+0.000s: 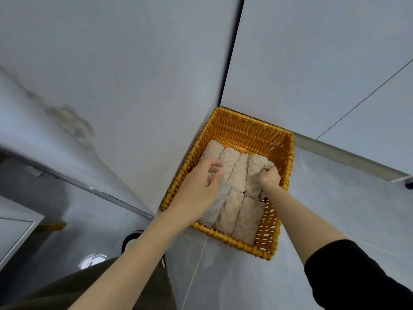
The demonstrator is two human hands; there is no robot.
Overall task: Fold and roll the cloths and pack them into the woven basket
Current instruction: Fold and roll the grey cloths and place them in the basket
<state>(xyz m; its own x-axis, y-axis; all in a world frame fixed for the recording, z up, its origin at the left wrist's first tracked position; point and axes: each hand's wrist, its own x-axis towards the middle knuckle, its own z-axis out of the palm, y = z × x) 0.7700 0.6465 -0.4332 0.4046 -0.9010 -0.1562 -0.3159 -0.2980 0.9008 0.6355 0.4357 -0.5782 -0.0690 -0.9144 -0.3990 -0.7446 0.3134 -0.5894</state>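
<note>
A yellow woven basket [243, 128] stands on the grey floor, pushed into a corner between two walls. Several rolled beige cloths [237, 175] lie side by side inside it in two rows. My right hand [270, 177] grips the rightmost roll of the far row [257, 168] near the basket's right wall. My left hand [201, 182] hovers over the left rolls with its fingers loosely curled, touching a greyer roll [220, 195] beneath it. Part of that roll is hidden by the hand.
Grey walls meet right behind the basket. A stained patch [67, 121] marks the left wall. A shoe [131, 239] and dark trousers [111, 287] show at the lower left. Floor tiles [335, 209] stretch to the right.
</note>
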